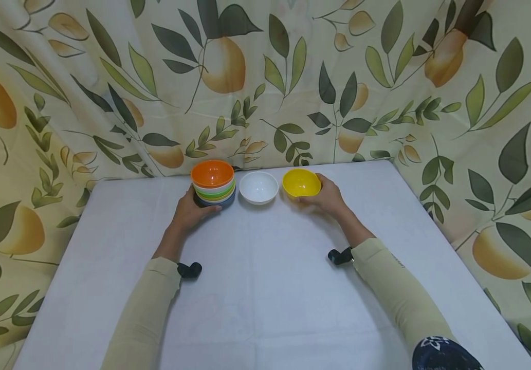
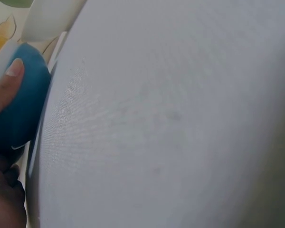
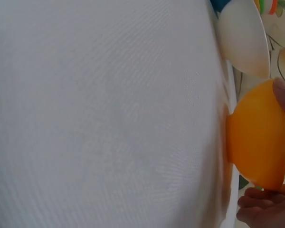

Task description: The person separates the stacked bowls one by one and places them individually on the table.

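Observation:
A stack of bowls [image 1: 214, 185] with an orange bowl on top and a blue bowl [image 2: 20, 109] at the bottom stands at the far middle of the table. My left hand [image 1: 191, 210] holds the stack at its base, thumb against the blue bowl. A white bowl [image 1: 258, 187] sits alone just right of the stack. My right hand [image 1: 327, 198] grips a yellow bowl [image 1: 300, 183] that rests on the table right of the white one, fingers curled round its side; the right wrist view shows the yellow bowl [image 3: 257, 137] standing on the cloth.
The table [image 1: 265, 288] wears a white cloth. A curtain [image 1: 265, 77] printed with leaves and fruit hangs close behind the bowls and along both sides of the table. Small black wrist cameras [image 1: 189, 270] sit at both cuffs.

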Tool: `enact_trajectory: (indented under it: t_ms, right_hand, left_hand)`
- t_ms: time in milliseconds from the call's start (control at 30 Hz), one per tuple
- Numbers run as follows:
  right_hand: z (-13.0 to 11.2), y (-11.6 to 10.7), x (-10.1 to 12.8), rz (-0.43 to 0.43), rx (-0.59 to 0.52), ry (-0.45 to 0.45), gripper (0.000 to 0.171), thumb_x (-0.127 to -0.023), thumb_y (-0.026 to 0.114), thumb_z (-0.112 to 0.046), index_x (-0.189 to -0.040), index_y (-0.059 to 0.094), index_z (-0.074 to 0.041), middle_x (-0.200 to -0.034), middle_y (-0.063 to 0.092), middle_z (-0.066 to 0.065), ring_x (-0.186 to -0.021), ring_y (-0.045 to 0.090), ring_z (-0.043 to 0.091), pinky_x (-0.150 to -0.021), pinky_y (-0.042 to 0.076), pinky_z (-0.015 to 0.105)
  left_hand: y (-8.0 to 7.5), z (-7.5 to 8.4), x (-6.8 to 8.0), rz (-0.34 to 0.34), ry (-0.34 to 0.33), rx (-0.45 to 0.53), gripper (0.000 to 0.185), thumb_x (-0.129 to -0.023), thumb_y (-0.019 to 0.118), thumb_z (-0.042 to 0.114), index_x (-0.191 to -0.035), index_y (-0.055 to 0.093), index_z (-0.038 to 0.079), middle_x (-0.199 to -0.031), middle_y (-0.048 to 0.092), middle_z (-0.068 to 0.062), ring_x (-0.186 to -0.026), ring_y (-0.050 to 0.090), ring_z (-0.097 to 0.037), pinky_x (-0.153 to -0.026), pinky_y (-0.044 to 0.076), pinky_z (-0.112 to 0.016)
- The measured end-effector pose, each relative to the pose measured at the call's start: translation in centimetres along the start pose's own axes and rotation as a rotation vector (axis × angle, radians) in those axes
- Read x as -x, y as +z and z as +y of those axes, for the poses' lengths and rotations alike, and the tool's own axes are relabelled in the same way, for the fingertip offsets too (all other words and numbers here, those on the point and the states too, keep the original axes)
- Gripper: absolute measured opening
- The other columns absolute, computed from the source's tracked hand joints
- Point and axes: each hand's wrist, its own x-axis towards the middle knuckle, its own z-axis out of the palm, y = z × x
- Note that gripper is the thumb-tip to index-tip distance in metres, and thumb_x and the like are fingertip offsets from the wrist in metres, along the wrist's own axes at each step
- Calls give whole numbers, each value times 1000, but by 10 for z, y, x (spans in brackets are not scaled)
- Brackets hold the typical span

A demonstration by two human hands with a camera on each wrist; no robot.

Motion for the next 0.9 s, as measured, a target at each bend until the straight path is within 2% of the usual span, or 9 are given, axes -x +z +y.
enact_trajectory:
  t_ms: [133, 233, 500, 700, 900]
  right_hand:
    - [-4, -3, -1, 11, 6, 29, 119, -82, 90, -42, -166, 17, 0, -169, 26, 24, -152, 30, 42, -125, 26, 56]
    - [-13, -4, -2, 40, -5, 34, 121, -81, 90, -45, -167, 17, -2, -171, 23, 21, -154, 26, 41, -125, 24, 58]
    - [-51, 7, -7, 42, 2, -68, 118, -80, 91, -44, -167, 22, -4, -170, 29, 17, -152, 31, 40, -125, 28, 57]
    - [-85, 25, -9, -11, 9, -154, 119, -78, 92, -49, -166, 25, -5, -170, 30, 15, -156, 27, 35, -126, 26, 54]
    - [-121, 53, -12, -105, 4, -232, 115, -79, 92, -48, -166, 29, -6, -169, 33, 12, -154, 32, 32, -122, 34, 54]
  left_hand:
    - [1, -1, 1, 7, 0, -16, 115, -80, 94, 33, -167, 23, 15, -165, 38, -15, -153, 32, -36, -127, 19, -58]
    - [1, -2, 1, 9, 6, -11, 116, -79, 95, 33, -167, 23, 14, -165, 38, -16, -152, 33, -37, -127, 19, -59]
    - [-1, -5, 0, -4, 23, 12, 118, -78, 96, 36, -167, 22, 14, -164, 39, -16, -152, 33, -36, -127, 19, -59]
    - [-3, -3, -3, -19, 20, 29, 118, -77, 96, 37, -167, 23, 15, -165, 38, -14, -153, 32, -35, -127, 18, -58]
    - [-5, -4, -6, -32, 7, 42, 120, -76, 97, 36, -168, 22, 18, -166, 37, -12, -154, 30, -33, -128, 16, -57]
